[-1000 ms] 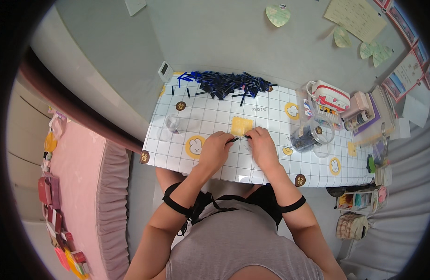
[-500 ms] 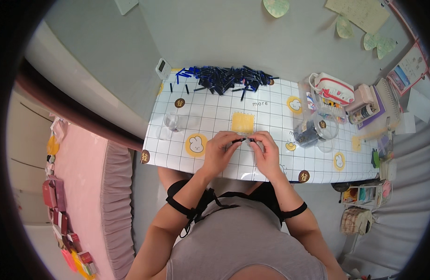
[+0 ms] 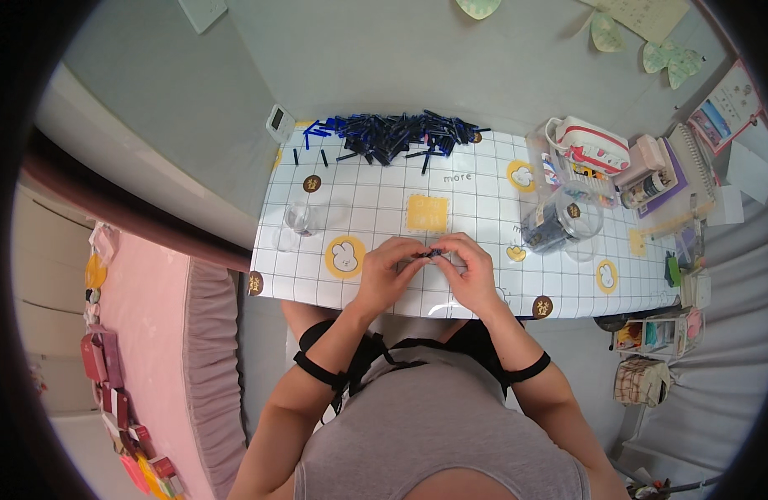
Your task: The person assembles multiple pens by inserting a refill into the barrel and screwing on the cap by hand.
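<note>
Over the front middle of the table, my left hand and my right hand meet with fingertips pinched together. Between them is a small dark stick, apparently an ink cartridge, mostly hidden by the fingers. Both hands grip it, one at each end. At the back, a heap of similar dark blue and black cartridges lies against the wall. Two single cartridges lie apart at its left. A clear jar holding more dark pieces stands to the right. On the left is a small clear cup.
A white and red pencil case rests over a clear organiser at the back right, near notebooks. At the back left corner a small white timer leans by the wall. The grid-patterned table cover reaches the front edge.
My fingertips have come closer together; the small gap between the hands, with dark ends showing on both sides, has closed. The view has shifted slightly.
</note>
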Demonstrator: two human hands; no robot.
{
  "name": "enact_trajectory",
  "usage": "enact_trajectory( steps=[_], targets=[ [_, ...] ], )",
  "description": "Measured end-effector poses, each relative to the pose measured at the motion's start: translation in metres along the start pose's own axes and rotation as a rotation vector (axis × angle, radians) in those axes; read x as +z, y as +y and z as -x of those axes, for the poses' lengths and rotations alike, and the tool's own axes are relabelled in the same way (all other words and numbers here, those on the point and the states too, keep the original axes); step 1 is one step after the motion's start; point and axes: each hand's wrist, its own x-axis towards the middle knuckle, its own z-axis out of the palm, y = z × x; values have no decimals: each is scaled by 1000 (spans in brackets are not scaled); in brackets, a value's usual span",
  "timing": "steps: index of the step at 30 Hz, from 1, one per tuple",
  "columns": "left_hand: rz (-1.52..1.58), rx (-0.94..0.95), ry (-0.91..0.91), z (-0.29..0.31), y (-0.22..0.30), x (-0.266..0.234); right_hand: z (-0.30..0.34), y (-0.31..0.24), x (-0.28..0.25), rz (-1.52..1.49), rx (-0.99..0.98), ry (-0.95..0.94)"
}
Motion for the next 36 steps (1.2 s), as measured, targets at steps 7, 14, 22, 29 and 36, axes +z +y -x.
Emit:
enact_trajectory(
  steps=[7,14,22,29,36],
  targets=[
    [-22,-40,13,-1,-2,2,1,0,3,45,28,23],
    [-28,-37,18,-1,-2,4,2,4,3,58,58,26],
    [-54,-45,-2,-2,-2,3,3,3,2,48,98,16],
    [-64,-41,5,-3,-1,4,7,10,6,56,65,44],
    [-64,-39,-7,-3,0,1,9,10,7,43,149,47]
  ],
)
